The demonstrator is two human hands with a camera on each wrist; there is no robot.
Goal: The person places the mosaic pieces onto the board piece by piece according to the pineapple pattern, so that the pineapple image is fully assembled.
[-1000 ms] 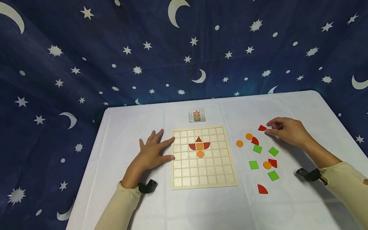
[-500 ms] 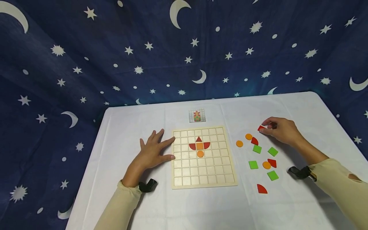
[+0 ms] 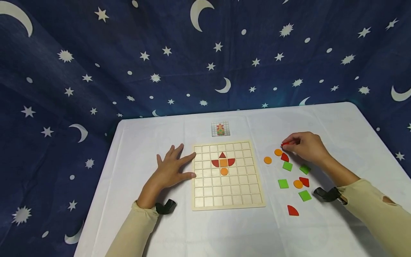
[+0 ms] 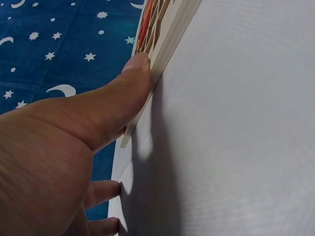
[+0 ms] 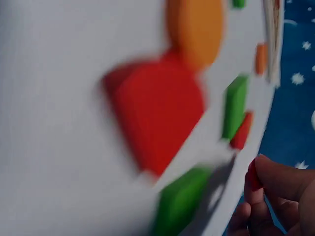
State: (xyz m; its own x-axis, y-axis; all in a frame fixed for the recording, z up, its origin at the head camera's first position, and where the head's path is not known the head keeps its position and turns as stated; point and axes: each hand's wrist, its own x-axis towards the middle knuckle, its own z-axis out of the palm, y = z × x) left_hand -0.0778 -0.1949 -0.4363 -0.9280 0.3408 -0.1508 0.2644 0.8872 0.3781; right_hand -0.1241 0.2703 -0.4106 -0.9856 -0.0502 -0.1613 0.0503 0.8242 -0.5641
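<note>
Between thumb and fingers my right hand (image 3: 305,145) pinches a red quarter-circle tile (image 5: 253,174), mostly covered by the fingertips in the head view. It hovers just behind an orange round tile (image 3: 278,152) and another red quarter-circle tile (image 3: 284,157). My left hand (image 3: 169,167) lies spread at the left edge of the wooden grid board (image 3: 205,192), with thumb and index finger touching its rim. On the board sit a red triangle (image 3: 222,155), an orange square (image 3: 223,163) flanked by two red quarter circles, and an orange circle (image 3: 224,171) below.
A small pattern card (image 3: 220,129) lies behind the board. Right of the board are several loose tiles, among them green squares (image 3: 283,184), a red quarter circle (image 3: 293,210) and an orange circle (image 3: 298,184). A dark star-patterned cloth (image 3: 179,64) hangs behind the table.
My right hand reached left to the rearmost red quarter-circle tile, pinched it and has drawn it a little left towards the board. The left hand stays in place.
</note>
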